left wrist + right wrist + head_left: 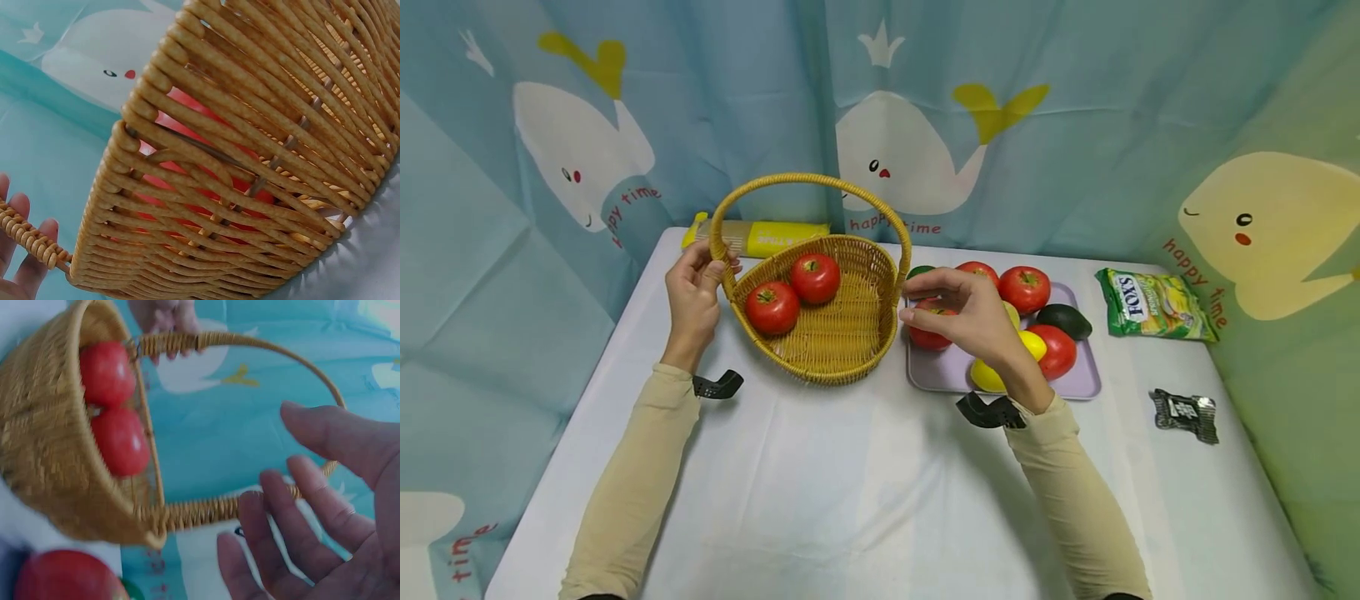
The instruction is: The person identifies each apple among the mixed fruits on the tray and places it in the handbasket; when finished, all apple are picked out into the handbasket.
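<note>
A wicker basket (842,333) with a tall arched handle stands tilted on the table and holds two red tomatoes (772,307). My left hand (694,287) grips the handle near its left foot; in the left wrist view its fingers (19,205) show behind the wrapped handle. On the other side, my right hand (966,317) has its fingers spread and its fingertips right at the handle's right side. The right wrist view shows that hand's palm (331,550) with nothing in it, close to the handle (200,511).
Right of the basket, a lilac tray (940,379) carries several tomatoes, yellow lemons (987,377) and a dark green avocado (1064,321). Farther right lie a green FOX'S bag (1153,304) and a small black packet (1184,415). Behind the basket is a yellow packet (786,237), near the curtain (760,108).
</note>
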A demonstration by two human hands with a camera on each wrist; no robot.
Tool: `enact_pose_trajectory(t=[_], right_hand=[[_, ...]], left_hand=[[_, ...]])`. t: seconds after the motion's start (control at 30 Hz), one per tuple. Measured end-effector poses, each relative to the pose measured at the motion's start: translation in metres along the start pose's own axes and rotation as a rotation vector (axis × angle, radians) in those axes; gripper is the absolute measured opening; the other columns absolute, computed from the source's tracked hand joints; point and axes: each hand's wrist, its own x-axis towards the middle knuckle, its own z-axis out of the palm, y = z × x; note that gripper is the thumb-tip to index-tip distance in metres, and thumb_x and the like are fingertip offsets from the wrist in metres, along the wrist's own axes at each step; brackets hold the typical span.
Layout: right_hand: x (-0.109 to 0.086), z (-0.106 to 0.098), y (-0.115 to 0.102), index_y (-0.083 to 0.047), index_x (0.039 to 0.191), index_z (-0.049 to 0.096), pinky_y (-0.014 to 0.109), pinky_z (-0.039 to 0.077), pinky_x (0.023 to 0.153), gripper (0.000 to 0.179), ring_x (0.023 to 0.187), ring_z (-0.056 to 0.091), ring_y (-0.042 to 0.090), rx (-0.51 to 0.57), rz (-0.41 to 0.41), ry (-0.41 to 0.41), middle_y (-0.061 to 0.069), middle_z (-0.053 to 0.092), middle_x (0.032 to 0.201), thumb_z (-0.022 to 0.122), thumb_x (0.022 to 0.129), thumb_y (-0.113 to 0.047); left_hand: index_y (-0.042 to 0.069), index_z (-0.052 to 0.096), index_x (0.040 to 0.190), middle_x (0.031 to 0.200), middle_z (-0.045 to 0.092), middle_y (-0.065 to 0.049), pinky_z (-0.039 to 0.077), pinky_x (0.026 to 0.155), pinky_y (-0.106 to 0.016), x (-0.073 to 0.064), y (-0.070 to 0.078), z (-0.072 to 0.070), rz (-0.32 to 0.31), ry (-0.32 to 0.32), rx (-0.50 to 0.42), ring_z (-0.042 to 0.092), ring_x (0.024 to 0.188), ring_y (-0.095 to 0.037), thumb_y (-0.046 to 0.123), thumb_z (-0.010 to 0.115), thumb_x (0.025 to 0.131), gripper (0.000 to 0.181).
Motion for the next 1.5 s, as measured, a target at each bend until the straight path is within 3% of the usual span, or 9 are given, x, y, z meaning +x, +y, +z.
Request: enact_pose_trajectory(t=[0.17,0.33,0.47,0.83,1.07,1.5], right_hand=[[-0.005,-0.006,0.011,-0.009,0.128,0.073,0.055,0.059,0.106,0.046,0.120,0.071,0.034,-0.251,0.070,0.074,0.009,0.074,0.127,0.089,0.087,-0.023],[-0.006,-0.007,0.022,-0.006,0.137,0.067,0.062,0.049,0.112,0.061,0.130,0.060,0.041,-0.545,0.106,0.098,0.016,0.068,0.139,0.091,0.084,-0.025],[-0.008,-0.006,0.029,-0.006,0.142,0.063,0.066,0.040,0.115,0.069,0.135,0.053,0.045,-0.623,0.162,0.065,0.019,0.063,0.145,0.092,0.083,-0.027],[-0.005,-0.007,0.047,-0.002,0.144,0.059,0.064,0.043,0.118,0.074,0.134,0.055,0.044,-0.601,0.206,-0.018,0.020,0.063,0.145,0.092,0.083,-0.026],[0.000,-0.010,0.051,-0.004,0.147,0.057,0.063,0.043,0.120,0.077,0.135,0.054,0.043,-0.580,0.250,-0.037,0.020,0.062,0.147,0.093,0.083,-0.027],[0.005,-0.006,0.059,-0.004,0.150,0.053,0.062,0.046,0.118,0.083,0.132,0.055,0.041,-0.561,0.296,-0.043,0.021,0.060,0.146,0.094,0.082,-0.029]], left_hand=[[0.004,0.071,0.117,0.102,0.068,-0.016,0.064,0.089,-0.028,-0.002,0.000,-0.004,0.000,0.009,0.001,0.071,0.094,-0.021,-0.008,0.055,0.105,0.024],[0.005,0.071,0.117,0.101,0.069,-0.011,0.064,0.090,-0.027,-0.002,0.001,-0.005,0.006,0.010,0.016,0.070,0.095,-0.019,-0.009,0.055,0.104,0.025],[0.005,0.071,0.117,0.101,0.069,-0.008,0.064,0.090,-0.027,-0.003,0.002,-0.005,0.004,0.010,0.027,0.069,0.095,-0.019,-0.010,0.055,0.104,0.025],[0.004,0.070,0.118,0.101,0.069,-0.009,0.064,0.090,-0.027,-0.003,0.002,-0.004,0.005,0.012,0.001,0.069,0.095,-0.019,-0.008,0.056,0.104,0.023],[-0.016,0.063,0.122,0.100,0.069,-0.011,0.064,0.090,-0.028,-0.001,0.000,-0.003,0.020,0.007,0.006,0.070,0.095,-0.021,-0.004,0.056,0.105,0.022],[-0.006,0.068,0.119,0.099,0.070,-0.010,0.064,0.088,-0.028,-0.001,0.000,0.000,0.010,0.007,0.009,0.070,0.092,-0.020,-0.006,0.057,0.104,0.019]])
